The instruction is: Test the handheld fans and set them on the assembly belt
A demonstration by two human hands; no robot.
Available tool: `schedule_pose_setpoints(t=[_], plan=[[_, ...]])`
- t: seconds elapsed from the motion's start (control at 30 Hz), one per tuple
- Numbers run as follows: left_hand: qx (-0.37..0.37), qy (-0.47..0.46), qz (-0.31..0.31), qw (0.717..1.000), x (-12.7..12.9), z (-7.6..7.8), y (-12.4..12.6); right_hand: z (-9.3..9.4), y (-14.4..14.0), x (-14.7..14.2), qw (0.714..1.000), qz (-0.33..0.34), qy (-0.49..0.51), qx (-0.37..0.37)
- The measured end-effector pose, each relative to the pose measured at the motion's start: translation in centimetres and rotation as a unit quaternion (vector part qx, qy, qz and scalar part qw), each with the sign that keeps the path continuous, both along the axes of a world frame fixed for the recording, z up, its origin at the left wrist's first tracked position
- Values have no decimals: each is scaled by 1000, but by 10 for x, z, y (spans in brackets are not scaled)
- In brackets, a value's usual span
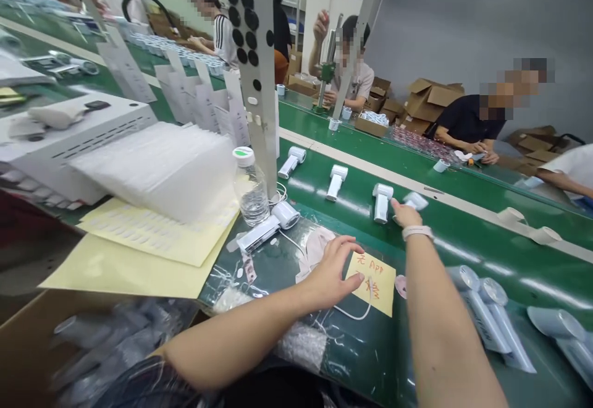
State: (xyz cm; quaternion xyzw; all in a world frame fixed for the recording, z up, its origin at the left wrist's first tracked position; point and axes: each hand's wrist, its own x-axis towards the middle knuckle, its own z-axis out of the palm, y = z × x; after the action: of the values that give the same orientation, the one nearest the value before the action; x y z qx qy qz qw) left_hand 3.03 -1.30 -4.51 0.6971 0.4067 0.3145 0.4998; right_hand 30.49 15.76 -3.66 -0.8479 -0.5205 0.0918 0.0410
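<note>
My right hand (407, 215) reaches over the green conveyor, its fingers partly hidden. A tilted, blurred white hair-dryer-shaped device (416, 200) shows just past it and appears to be in its grip. Just left of that hand, another such device (382, 203) lies on the belt, with two more farther left. My left hand (331, 275) is open above the bench, fingers apart, beside a yellow note (382, 284) with red handwriting. Under and behind it lies a pale crumpled cloth or bag (317, 247). A similar device (269, 227) rests on the bench by a white cable.
A clear bottle (251, 188) stands beside a metal post (262, 86). Stacked white sheets (162, 167) and yellow label sheets (139, 259) lie left. Several wrapped devices (491, 315) lie right; more bagged ones fill a box (106, 340) lower left. People work across the belt.
</note>
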Motion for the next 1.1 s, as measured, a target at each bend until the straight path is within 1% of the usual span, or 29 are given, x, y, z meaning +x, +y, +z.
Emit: schedule_pose_setpoints(t=[0.07, 0.1, 0.17, 0.2, 0.23, 0.27, 0.3, 0.37, 0.4, 0.43, 0.47, 0.5, 0.53, 0.57, 0.6, 0.63, 0.7, 0.77, 0.8, 0.87, 0.93, 1.0, 1.03, 1.1], plan=[[-3, -9, 0, 1000, 0, -2, 2, -4, 4, -34, 1000, -12, 2, 4], [-7, -19, 2, 1000, 0, -4, 3, -2, 1, -45, 1000, -10, 11, 7], [-41, -66, 15, 997, 1, -9, 6, 9, -12, -53, 999, 22, 32, 13], [-74, -106, 26, 991, 3, -12, 7, 16, -23, -53, 998, 48, 48, 17], [-117, -158, 41, 980, 6, -14, 7, 23, -37, -53, 995, 76, 63, 23], [-165, -216, 55, 961, 9, -15, 8, 29, -54, -53, 991, 105, 78, 31], [-209, -278, 65, 935, 12, -16, 7, 33, -75, -55, 986, 132, 90, 40], [-265, -393, 72, 877, 18, -13, 4, 34, -122, -66, 974, 189, 105, 71], [-274, -441, 72, 852, 21, -10, 1, 32, -146, -73, 964, 223, 111, 96], [-276, -477, 72, 831, 22, -8, -1, 29, -170, -81, 946, 271, 114, 138], [-278, -501, 68, 817, 21, -5, -4, 26, -192, -88, 930, 304, 114, 171], [-283, -513, 61, 808, 20, -3, -6, 24, -211, -93, 918, 326, 116, 195], [-295, -514, 48, 804, 18, -1, -7, 22, -226, -95, 908, 341, 125, 208], [-309, -509, 30, 803, 16, 0, -8, 21, -237, -94, 903, 348, 146, 204], [-320, -502, 13, 803, 13, 0, -7, 19, -243, -90, 901, 345, 180, 192], [-324, -494, 3, 806, 11, 0, -6, 18, -245, -84, 903, 323, 217, 183], [-304, -487, 12, 819, 8, -1, -2, 11, -239, -74, 922, 232, 260, 170], [-259, -487, 38, 833, 6, -2, 3, -1, -228, -71, 945, 133, 240, 176], [-239, -489, 47, 838, 5, -1, 5, -7, -222, -74, 953, 107, 221, 180], [-221, -495, 52, 839, 2, 1, 8, -17, -218, -84, 955, 115, 210, 177], [-235, -499, 40, 833, -1, 4, 10, -18, -224, -96, 950, 135, 227, 167], [-253, -501, 27, 827, -4, 7, 11, -11, -239, -105, 936, 158, 285, 137], [-257, -502, 22, 825, -6, 7, 11, -6, -247, -109, 920, 169, 336, 113], [-245, -506, 25, 827, -7, 8, 11, 2, -259, -117, 870, 184, 454, 64]])
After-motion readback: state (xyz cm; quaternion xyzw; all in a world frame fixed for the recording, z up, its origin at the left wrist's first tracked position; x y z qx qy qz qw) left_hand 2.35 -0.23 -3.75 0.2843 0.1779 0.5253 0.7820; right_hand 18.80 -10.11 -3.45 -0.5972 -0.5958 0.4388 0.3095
